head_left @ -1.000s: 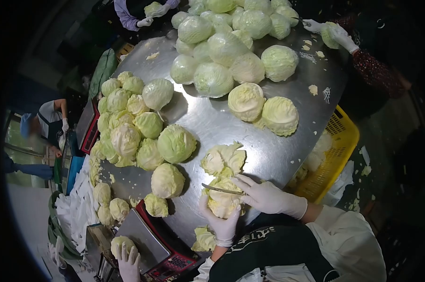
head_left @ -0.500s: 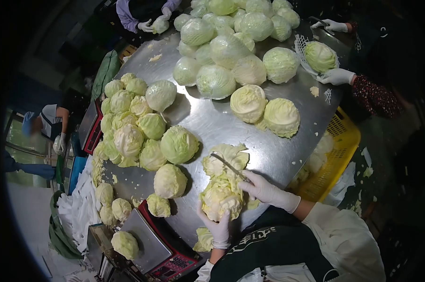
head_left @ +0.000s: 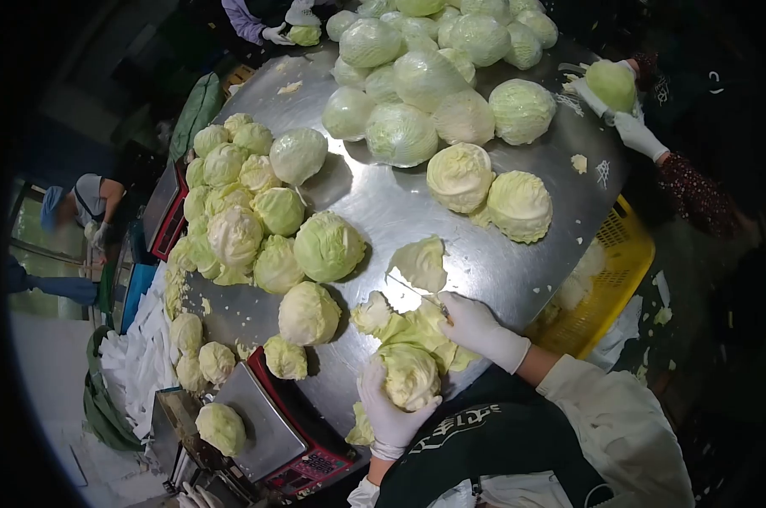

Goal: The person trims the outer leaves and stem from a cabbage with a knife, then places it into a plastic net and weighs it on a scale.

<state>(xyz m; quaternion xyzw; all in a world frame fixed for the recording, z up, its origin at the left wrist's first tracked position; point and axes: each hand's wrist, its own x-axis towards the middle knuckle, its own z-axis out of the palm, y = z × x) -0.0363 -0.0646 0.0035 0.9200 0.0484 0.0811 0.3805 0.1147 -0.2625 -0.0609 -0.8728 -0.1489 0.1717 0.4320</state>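
Observation:
My left hand [head_left: 393, 408], in a white glove, is wrapped round the side of a pale cabbage [head_left: 412, 377] at the near edge of the steel table. My gloved right hand [head_left: 478, 326] grips a knife [head_left: 415, 290], whose thin blade points left and is partly lost in glare. Loose outer leaves [head_left: 429, 326] lie spread between the cabbage and the knife. Beyond the blade a separate leaf [head_left: 423, 263] rests on the metal. Another leaf piece [head_left: 362, 426] sits beside my left wrist.
Unwrapped cabbages [head_left: 235, 235] are heaped at left, wrapped ones [head_left: 429, 80] at the back. One cabbage [head_left: 221, 428] rests on a red scale [head_left: 264, 423]. A yellow crate [head_left: 624, 279] stands right. Co-workers' gloved hands [head_left: 639, 135] handle cabbages at the far edges.
Outer leaves have come away from my cabbage and spread out above it. My left hand has shifted round its side. At far right, the co-worker has lifted a cabbage off the table.

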